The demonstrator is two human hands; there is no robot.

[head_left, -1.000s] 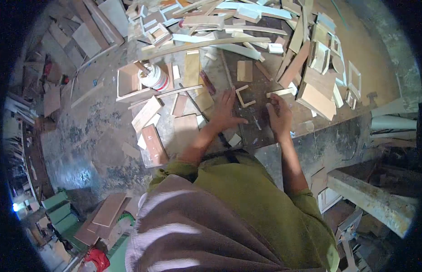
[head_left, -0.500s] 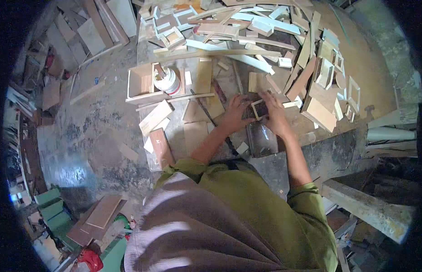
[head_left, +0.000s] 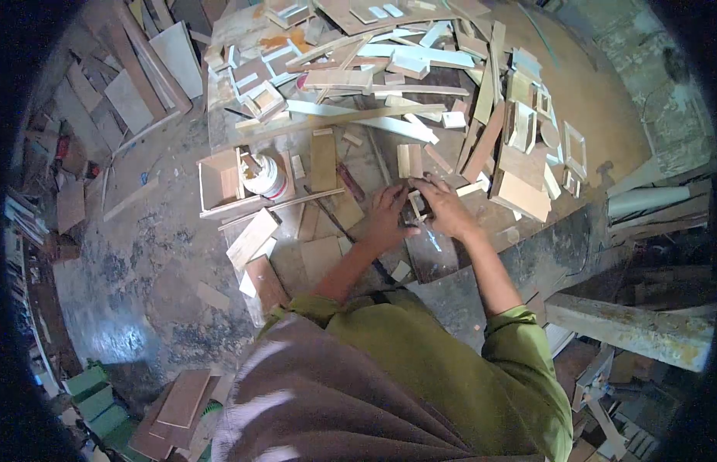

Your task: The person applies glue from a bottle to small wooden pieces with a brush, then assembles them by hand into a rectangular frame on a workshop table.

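A small pale wooden frame (head_left: 415,199) sits between my two hands, above a dark, smooth board (head_left: 434,258) at the table's near edge. My left hand (head_left: 387,221) grips it from the left, with thumb and fingers curved around that side. On the opposite side my right hand (head_left: 446,210) has its fingers bent over the far corner and its thumb at the near part. The fingers hide much of the frame. Just beyond the hands lies a light wood block (head_left: 409,161).
To the left, a white tub (head_left: 264,179) with a stick or brush in it stands by an open wooden box (head_left: 220,181). Wood strips (head_left: 374,115) are piled across the back. Small frames and a hammer (head_left: 604,171) lie right.
The view has shifted, so the table sits further left. Both hands remain at the small frame, which now appears turned and more covered by the right fingers.
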